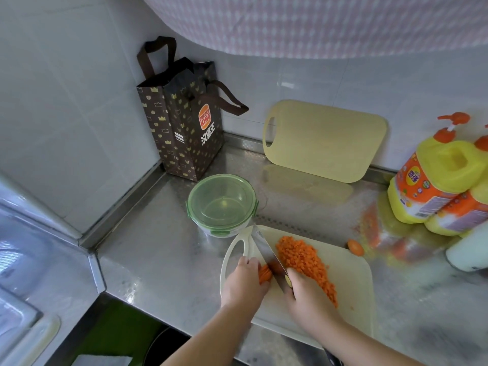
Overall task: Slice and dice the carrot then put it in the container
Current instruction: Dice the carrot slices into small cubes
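step: dicing, judged near its end | left hand (244,277) grip pinches a stack of orange carrot slices (264,273) at 9 o'clock of the steel knife (266,249); right hand (303,291) grip curls round its handle | heap of diced orange carrot (306,262) lies at 3 o'clock of the blade on the pale plastic cutting board (351,286) | next, likely: finish the cuts, then unclip the lidded round green-rimmed clear container (223,204) at the board's 11 o'clock

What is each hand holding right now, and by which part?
The right hand grips the knife by its handle. The left hand holds the carrot slices from their left side.
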### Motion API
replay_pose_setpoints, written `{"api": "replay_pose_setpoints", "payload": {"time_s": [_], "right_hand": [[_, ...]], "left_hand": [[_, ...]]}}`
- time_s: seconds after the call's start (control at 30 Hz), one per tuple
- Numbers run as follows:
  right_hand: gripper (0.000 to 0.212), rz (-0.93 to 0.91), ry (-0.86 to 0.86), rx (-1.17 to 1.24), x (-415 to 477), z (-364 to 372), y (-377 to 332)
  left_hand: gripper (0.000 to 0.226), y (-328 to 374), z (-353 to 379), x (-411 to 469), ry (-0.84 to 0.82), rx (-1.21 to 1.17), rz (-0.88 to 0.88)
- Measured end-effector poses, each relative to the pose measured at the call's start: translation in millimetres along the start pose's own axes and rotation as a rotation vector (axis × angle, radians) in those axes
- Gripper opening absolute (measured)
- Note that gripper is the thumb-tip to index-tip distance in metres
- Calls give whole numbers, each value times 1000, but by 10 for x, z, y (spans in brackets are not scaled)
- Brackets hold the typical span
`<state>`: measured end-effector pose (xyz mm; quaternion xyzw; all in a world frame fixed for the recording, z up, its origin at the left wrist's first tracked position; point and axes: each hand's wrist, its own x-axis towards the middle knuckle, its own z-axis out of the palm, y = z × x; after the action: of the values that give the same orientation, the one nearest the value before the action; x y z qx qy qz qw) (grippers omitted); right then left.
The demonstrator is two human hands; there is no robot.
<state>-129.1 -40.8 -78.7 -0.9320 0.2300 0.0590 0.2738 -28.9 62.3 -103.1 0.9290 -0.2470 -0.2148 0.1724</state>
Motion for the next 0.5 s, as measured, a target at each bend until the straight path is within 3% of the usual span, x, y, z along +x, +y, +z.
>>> {"api": "replay_pose_setpoints", "payload": {"time_s": [0.07, 0.33, 0.5], "right_hand": [[8, -1, 6, -20, -4, -33, -3], [35, -57, -16, -153, -141, -151, -77], [27, -64, -43, -203, -209, -176, -130]], "left_hand": [[29, 6, -2, -1, 8, -3, 2], [37, -60, 4, -28, -9, -50, 35], [34, -42, 11, -28, 18, -20, 56]]}}
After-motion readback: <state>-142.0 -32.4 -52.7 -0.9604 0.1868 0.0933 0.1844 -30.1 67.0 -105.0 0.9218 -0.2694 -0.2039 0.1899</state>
